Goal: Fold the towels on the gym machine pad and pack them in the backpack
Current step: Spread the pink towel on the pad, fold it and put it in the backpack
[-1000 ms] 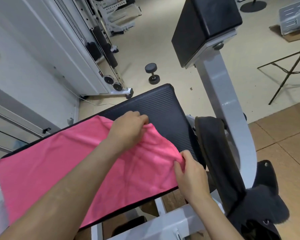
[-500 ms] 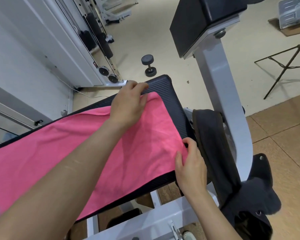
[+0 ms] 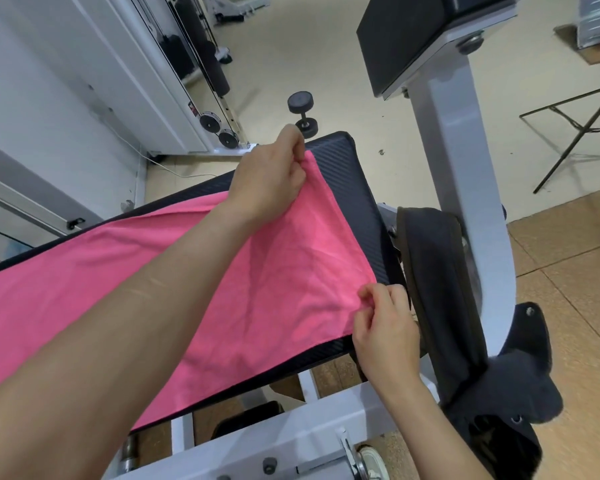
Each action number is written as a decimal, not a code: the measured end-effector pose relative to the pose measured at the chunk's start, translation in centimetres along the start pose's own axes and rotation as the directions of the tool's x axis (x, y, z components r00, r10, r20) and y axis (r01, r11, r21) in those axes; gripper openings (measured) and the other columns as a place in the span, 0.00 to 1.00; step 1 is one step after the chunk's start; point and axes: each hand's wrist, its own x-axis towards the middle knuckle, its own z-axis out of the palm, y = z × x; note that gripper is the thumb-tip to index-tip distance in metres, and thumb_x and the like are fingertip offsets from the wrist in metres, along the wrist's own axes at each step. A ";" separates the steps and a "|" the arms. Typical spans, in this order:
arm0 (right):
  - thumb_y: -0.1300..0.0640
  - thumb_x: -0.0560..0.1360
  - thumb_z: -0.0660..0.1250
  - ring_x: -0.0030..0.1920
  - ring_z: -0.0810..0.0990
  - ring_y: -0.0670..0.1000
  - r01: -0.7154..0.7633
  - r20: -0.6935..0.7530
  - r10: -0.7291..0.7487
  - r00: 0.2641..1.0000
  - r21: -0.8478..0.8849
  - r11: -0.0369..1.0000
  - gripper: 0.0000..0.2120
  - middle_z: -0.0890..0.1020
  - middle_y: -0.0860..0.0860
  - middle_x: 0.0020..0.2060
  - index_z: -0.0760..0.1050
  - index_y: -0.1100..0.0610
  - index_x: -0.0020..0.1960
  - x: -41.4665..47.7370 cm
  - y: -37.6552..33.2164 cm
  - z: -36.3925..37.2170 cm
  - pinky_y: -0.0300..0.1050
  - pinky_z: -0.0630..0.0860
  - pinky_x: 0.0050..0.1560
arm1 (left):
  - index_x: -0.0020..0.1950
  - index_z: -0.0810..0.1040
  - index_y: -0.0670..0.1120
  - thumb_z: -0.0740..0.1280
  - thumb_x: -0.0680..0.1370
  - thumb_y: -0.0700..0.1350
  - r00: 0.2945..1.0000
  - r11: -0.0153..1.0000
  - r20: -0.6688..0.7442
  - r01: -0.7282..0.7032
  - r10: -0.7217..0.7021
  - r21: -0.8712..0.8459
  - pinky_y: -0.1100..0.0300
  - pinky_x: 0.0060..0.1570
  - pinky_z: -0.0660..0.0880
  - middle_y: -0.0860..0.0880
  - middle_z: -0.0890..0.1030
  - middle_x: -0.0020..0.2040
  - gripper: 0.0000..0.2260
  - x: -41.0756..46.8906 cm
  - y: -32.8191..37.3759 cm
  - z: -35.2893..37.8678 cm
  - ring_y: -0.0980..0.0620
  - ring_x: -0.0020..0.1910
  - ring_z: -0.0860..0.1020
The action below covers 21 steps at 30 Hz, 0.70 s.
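Observation:
A pink towel (image 3: 125, 282) lies spread along the black gym machine pad (image 3: 355, 188), reaching off the left edge of view. My left hand (image 3: 269, 178) pinches the towel's far right corner near the pad's far end. My right hand (image 3: 383, 327) pinches the near right corner at the pad's front edge. The towel's right edge is stretched between the two hands. A dark backpack (image 3: 440, 289) hangs against the machine's white upright, just right of the pad, with its lower part slumped near the floor.
The white machine upright (image 3: 465, 188) with a second black pad (image 3: 420, 36) rises at the right. A dumbbell (image 3: 303, 114) lies on the floor beyond the pad. A cable machine (image 3: 201, 74) stands at the back left, a folding stand (image 3: 582, 123) at far right.
Both hands have pulled the towel's right end farther along the pad toward its far right end, spreading it flatter. The left hand moved up and away, and the right hand shifted slightly right.

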 end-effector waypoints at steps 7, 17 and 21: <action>0.67 0.74 0.65 0.36 0.74 0.53 0.037 -0.039 -0.037 0.999 -0.004 0.999 0.10 0.74 0.53 0.47 0.77 0.59 0.53 -0.1 0.1 0.0 0.46 0.69 0.33 | 0.64 0.77 0.50 0.63 0.74 0.38 0.986 0.984 0.026 -0.166 0.165 0.067 0.51 0.44 0.72 0.44 0.73 0.53 0.19 0.6 -0.8 0.9 0.45 0.49 0.74; 0.63 0.76 0.66 0.38 0.69 0.48 -0.033 -0.059 0.036 0.998 0.043 0.999 0.20 0.74 0.46 0.46 0.69 0.58 0.67 -0.8 -0.1 -0.5 0.44 0.65 0.38 | 0.60 0.75 0.51 0.59 0.76 0.44 0.991 0.955 0.031 -0.135 0.132 0.264 0.53 0.41 0.65 0.44 0.76 0.47 0.14 0.8 -0.3 1.5 0.40 0.45 0.77; 0.64 0.75 0.69 0.38 0.74 0.43 -0.003 -0.045 0.007 0.999 0.079 0.997 0.13 0.76 0.44 0.39 0.75 0.56 0.58 -1.4 0.2 -0.8 0.36 0.68 0.36 | 0.53 0.76 0.48 0.60 0.74 0.48 0.999 0.984 -0.003 -0.044 0.045 0.170 0.53 0.43 0.70 0.46 0.79 0.47 0.11 1.0 -0.1 0.8 0.42 0.47 0.77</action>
